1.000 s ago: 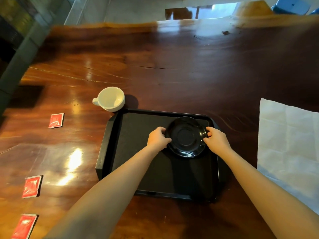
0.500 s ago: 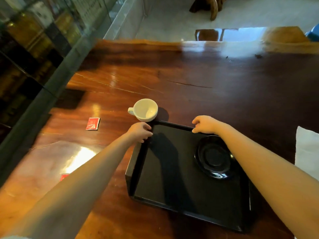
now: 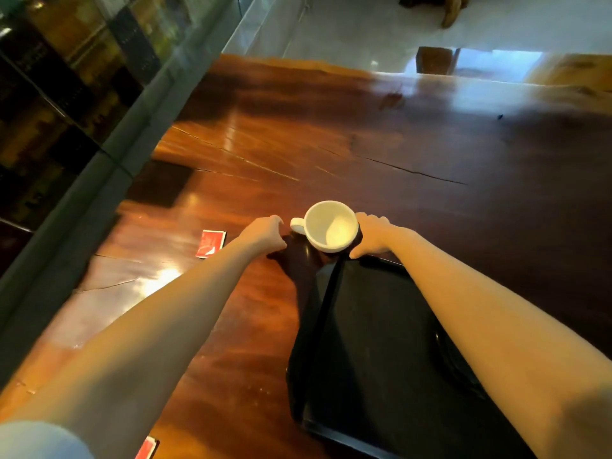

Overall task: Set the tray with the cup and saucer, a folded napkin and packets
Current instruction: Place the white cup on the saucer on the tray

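Note:
A white cup (image 3: 331,226) stands just past the far left corner of the black tray (image 3: 364,342), its handle pointing left. My right hand (image 3: 371,235) curves around the cup's right side, touching it. My left hand (image 3: 265,233) sits just left of the handle with its fingers curled and a small gap to it. The black saucer (image 3: 445,359) lies on the tray's right part, mostly hidden behind my right forearm. One red packet (image 3: 210,243) lies on the table left of my left hand, another red packet (image 3: 147,448) at the bottom edge. The napkin is out of view.
The wooden table (image 3: 331,144) stretches far beyond the cup, with a crack running across it. A grey ledge (image 3: 99,180) and a glass wall border the table's left edge. The floor shows past the far edge.
Both hands have left the saucer and tray rim and moved forward to either side of the cup. The view has swung left, so the napkin has gone out of frame.

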The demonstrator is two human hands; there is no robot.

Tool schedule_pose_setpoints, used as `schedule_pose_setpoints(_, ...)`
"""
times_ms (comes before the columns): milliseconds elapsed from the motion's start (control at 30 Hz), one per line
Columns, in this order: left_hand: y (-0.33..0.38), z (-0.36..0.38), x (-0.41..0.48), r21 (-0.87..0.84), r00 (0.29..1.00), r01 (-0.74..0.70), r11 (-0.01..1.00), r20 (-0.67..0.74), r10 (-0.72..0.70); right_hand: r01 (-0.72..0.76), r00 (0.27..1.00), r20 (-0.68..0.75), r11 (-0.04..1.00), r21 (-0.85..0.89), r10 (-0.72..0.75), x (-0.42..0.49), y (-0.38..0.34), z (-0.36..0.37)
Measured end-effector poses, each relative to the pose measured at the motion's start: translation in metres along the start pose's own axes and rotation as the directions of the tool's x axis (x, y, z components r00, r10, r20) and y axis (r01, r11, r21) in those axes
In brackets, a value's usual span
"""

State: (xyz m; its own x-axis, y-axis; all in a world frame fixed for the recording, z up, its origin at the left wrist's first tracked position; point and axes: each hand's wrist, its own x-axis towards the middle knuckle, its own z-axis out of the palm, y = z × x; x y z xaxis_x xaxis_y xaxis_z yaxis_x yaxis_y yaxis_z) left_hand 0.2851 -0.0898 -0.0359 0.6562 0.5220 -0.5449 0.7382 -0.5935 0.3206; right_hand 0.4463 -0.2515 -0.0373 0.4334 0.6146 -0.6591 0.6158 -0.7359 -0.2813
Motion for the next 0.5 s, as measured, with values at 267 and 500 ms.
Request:
schedule_pose_setpoints(267, 0.000, 0.012, 0.026, -0.174, 0.959, -0.278, 0.945, -0.102, 0.263, 0.124, 0.991, -0.082, 0.948, 0.295, -0.104, 0.015, 0.009, 0.016)
schedule_pose_setpoints(500, 0.008, 0.014, 0.027, -0.340, 0.970, -0.236, 0.910, -0.138, 0.200, 0.206, 0.977, -0.138, 0.884, 0.420, -0.163, 0.005, 0.010, 0.017)
